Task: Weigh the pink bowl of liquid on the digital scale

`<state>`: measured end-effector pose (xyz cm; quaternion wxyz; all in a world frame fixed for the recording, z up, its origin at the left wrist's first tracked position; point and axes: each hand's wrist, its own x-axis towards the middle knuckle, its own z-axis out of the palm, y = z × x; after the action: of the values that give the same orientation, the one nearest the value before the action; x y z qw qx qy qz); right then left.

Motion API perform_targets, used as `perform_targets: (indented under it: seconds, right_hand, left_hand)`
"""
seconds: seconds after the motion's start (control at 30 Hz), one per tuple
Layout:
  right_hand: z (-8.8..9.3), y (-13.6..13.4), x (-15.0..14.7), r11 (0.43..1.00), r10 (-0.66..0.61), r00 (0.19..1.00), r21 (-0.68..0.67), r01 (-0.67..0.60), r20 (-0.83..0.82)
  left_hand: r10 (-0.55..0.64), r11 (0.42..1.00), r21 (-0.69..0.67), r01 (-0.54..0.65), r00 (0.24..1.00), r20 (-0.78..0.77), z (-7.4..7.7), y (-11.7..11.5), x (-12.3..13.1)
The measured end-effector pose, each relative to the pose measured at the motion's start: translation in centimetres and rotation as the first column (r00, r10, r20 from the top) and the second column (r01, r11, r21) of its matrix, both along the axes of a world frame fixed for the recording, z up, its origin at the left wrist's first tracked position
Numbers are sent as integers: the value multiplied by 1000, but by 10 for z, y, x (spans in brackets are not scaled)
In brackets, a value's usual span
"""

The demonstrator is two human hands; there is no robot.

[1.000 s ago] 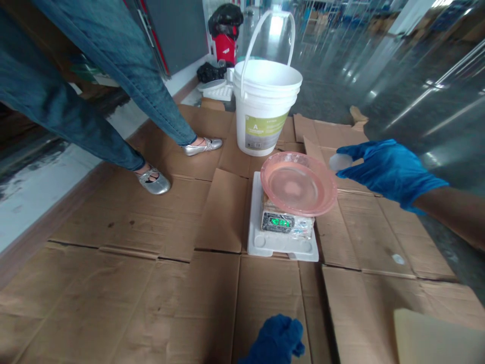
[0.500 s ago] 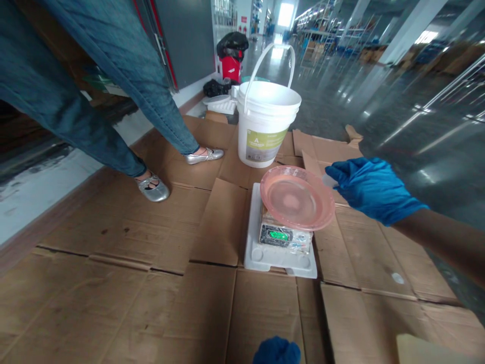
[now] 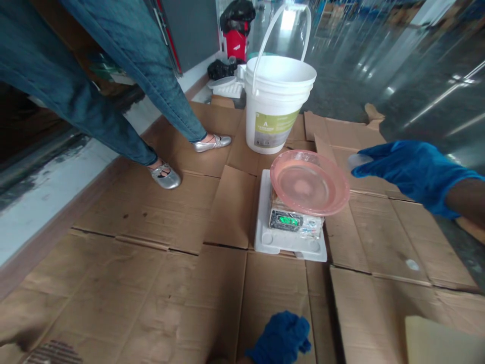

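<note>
There are two gloved hands, a right hand [image 3: 415, 174] and a left hand [image 3: 280, 338], and one disc [image 3: 358, 162] held in the right. There is one bucket [image 3: 276, 119], one plate [image 3: 308, 182], one scale [image 3: 286, 220] and one tray [image 3: 290, 247]. One person [image 3: 125, 55] stands nearby in two shoes [image 3: 164, 177]. Further off are one bin [image 3: 235, 45] and one bag [image 3: 237, 15]. The cardboard sheets [image 3: 151, 298] overlap too much to count.
</note>
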<state>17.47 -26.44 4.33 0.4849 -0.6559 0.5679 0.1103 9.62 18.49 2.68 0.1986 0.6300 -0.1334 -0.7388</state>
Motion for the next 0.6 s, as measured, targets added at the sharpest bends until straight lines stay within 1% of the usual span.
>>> perform_targets:
  seconds: [0.07, 0.1, 0.2, 0.3, 0.37, 0.5, 0.6]
  right_hand:
    - [9, 1, 0, 994, -83, 996, 70, 84, -16]
    - [13, 2, 0, 991, -102, 994, 88, 104, -25]
    - [19, 3, 0, 991, -95, 994, 85, 99, -50]
    - [14, 2, -5, 996, -70, 997, 57, 71, -17]
    - [9, 1, -8, 997, -54, 998, 58, 55, -15]
    - [7, 1, -9, 997, -44, 999, 61, 46, -33]
    - [9, 2, -6, 996, -67, 997, 58, 69, -22]
  left_hand:
    - [-57, 998, -28, 57, 998, 16, 2, 0, 3]
    - [-70, 997, -24, 71, 997, 22, 4, 0, 4]
    - [-134, 990, -32, 135, 990, 33, 7, -3, 5]
    - [-131, 991, 1, 131, 991, 14, 8, -5, 4]
    - [-128, 992, 10, 128, 992, 13, 6, -2, 3]
    - [-151, 986, -67, 155, 987, 60, -1, 12, -3]
    - [-149, 985, -77, 153, 987, 66, -3, 14, -4]
